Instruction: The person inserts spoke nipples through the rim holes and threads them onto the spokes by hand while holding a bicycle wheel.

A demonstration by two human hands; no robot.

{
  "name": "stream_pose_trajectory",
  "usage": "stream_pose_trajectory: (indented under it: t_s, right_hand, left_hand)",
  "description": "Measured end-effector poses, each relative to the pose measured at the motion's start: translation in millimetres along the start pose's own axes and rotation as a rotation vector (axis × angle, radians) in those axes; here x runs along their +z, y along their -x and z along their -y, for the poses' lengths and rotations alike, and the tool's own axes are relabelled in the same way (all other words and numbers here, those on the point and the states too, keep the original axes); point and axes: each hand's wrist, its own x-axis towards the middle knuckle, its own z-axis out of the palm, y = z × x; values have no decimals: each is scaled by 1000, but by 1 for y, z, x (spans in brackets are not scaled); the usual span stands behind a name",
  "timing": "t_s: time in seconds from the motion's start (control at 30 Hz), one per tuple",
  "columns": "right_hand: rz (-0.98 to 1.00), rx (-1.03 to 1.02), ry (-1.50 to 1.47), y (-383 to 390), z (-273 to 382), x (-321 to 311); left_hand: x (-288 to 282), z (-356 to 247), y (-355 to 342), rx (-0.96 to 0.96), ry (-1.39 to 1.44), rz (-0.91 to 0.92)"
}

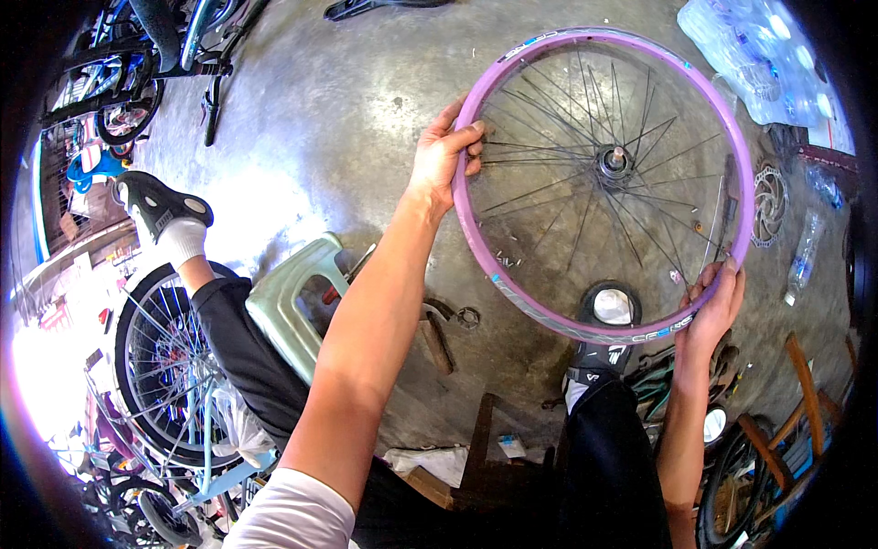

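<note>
A bicycle wheel with a purple rim [465, 215] is held up in front of me, without a tire. Thin dark spokes run from the rim to a dark hub [614, 163], and many of them fan out unevenly. My left hand [443, 157] is closed round the rim's left side, its thumb on the inner edge. Lower right, my right hand [716, 306] grips the same rim, the fingers partly hidden behind it. Just outside the wheel's right side a brake disc [769, 208] lies on the floor.
A pale green plastic stool [294, 302] stands beside my left leg, with a hammer [437, 340] on the concrete floor nearby. Packed plastic bottles [754, 55] are at the upper right. Another bicycle wheel [169, 366] is at left; a wooden frame [805, 384] stands lower right.
</note>
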Motion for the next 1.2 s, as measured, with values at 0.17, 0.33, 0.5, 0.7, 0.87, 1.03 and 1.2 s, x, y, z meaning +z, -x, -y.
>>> stream_pose_trajectory:
  t_s: [0.17,0.33,0.5,0.7,0.87,1.03,1.2]
  right_hand:
    - [5,9,-12,-2,0,-2]
    - [0,-7,6,3,2,2]
    - [18,32,-15,-10,-16,-13]
    - [10,19,-5,-1,-2,-1]
    - [25,-10,-14,-7,-8,-9]
    - [91,-43,-4,-14,-10,-19]
    - [77,-61,8,-8,-6,-15]
  left_hand:
    - [3,0,1,-8,-6,-62]
    - [4,-1,2,-31,8,-96]
    - [2,-5,1,-58,-10,-68]
    - [-2,-3,1,-50,-1,-41]
    - [0,-3,3,-90,-42,-54]
    - [-6,0,3,-95,-47,-61]
    - [-10,2,0,-110,-13,-31]
